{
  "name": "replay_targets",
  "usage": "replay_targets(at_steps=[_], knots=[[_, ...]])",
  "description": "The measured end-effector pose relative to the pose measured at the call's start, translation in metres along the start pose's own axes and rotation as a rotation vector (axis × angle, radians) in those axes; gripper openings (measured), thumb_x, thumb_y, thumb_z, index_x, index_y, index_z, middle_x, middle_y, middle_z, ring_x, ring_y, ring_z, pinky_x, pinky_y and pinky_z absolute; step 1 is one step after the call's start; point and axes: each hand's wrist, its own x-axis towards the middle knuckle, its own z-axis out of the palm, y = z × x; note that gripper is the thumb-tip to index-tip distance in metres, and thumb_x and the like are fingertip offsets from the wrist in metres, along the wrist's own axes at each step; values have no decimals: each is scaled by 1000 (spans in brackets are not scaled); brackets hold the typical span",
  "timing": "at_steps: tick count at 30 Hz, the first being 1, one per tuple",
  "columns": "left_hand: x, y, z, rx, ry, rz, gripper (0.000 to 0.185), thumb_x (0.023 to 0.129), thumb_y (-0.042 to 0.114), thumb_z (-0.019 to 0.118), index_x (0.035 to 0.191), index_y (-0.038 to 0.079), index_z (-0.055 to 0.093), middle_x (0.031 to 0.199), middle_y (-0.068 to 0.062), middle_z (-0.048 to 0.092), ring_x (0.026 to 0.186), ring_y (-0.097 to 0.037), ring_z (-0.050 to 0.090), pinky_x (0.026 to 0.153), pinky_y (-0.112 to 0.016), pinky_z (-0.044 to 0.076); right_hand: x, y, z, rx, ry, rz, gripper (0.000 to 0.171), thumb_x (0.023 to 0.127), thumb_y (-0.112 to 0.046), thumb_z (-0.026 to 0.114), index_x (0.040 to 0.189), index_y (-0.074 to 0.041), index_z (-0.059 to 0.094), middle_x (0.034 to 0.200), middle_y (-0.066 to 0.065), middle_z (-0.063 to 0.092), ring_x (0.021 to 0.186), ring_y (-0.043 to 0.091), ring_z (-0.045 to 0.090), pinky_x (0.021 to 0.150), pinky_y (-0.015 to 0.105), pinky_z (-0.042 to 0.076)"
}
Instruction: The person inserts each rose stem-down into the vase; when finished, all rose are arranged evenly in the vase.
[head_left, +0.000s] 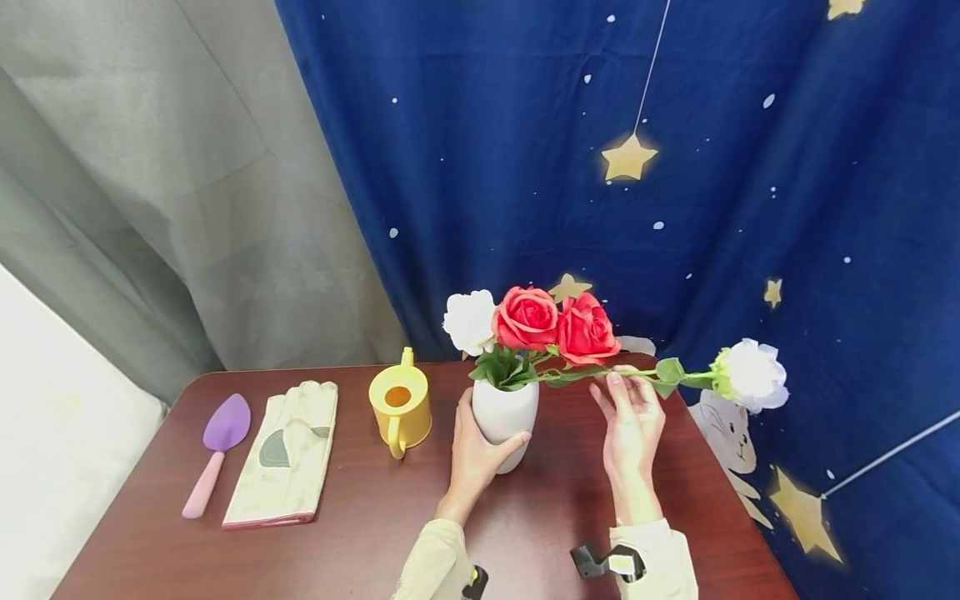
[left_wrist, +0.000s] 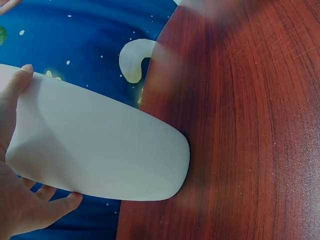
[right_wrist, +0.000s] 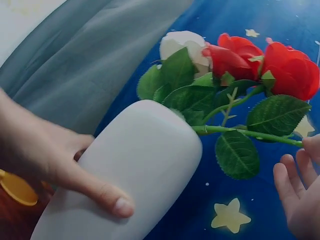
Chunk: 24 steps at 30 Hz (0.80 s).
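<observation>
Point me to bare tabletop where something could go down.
Free: the near strip of the table between the glove and the left hand, and the right edge past the right hand. Crowded: the back row of trowel, glove, watering can and vase.

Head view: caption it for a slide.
Left hand steadies white vase; right hand holds white rose stem.

A white vase is holding two red roses and a white one, all with green leaves. The counter is showing dark reddish-brown wood grain. Left are sitting a yellow watering can, cream gloves and a purple trowel with a pink handle. The far curtain is showing navy with gold stars.
</observation>
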Motion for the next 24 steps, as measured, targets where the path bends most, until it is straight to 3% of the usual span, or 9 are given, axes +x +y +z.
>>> replay_targets(at_steps=[12,19,24], knots=[[-1,-1,1,1,11,9,104,58,46,85,140,14,29,127,-4,44,111,-19,46,90,-41,41,-24,5,3,-111,-85,-185,17,82,14,60,99,17,60,87,15,66,81,24,66,71,34,53],[-1,-1,1,-1,5,5,105,59,48,84,140,14,28,128,-4,43,111,-19,45,90,-41,41,-36,8,10,-256,-115,-258,20,77,15,65,96,20,60,84,13,68,71,20,65,71,30,53],[-1,0,0,-4,0,-6,105,59,47,84,141,14,28,128,-4,43,112,-19,45,91,-41,40,-38,10,14,-299,-155,-279,18,77,16,65,95,19,62,84,12,68,71,21,64,72,28,52]])
